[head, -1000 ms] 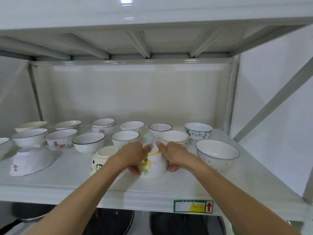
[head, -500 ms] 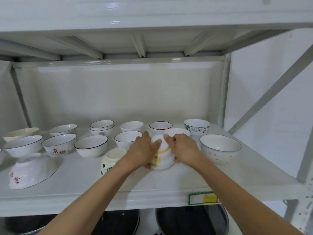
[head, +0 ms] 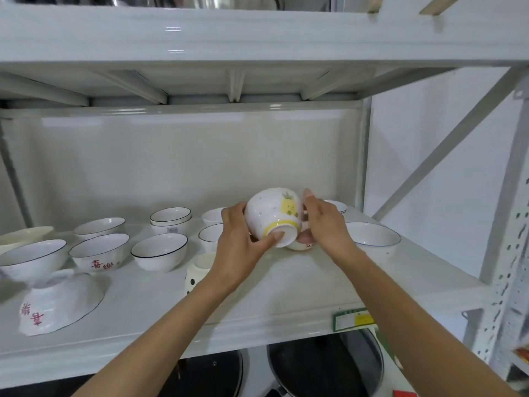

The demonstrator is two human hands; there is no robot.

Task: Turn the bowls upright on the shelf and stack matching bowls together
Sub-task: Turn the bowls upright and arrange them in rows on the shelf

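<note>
A white metal shelf (head: 286,287) carries the bowls, with a green and yellow label (head: 354,319) on its front edge toward the right. At the front left corner lies the largest bowl, an overturned bowl (head: 61,303) with red characters, its foot up and tilted. Behind it toward the left edge stand upright bowls: a black-rimmed one (head: 31,257), a red-lettered bowl (head: 98,252) and a plain rimmed bowl (head: 159,251); farther back a stack of two (head: 171,220) sits near the rear edge. Toward the right edge stands a blue-rimmed bowl (head: 372,239), upright. A panda cup (head: 197,272) stands near the middle, partly behind the left forearm.

Both hands hold the pineapple bowl (head: 273,216) in the air above the middle of the shelf, tipped so its yellow-ringed foot faces the camera and downward. The left hand (head: 240,239) grips its left side, thumb pressed on the foot. The right hand (head: 323,222) curls round its right side, fingers above and below. Just under it another small bowl (head: 299,245) rests on the shelf, mostly hidden.
</note>
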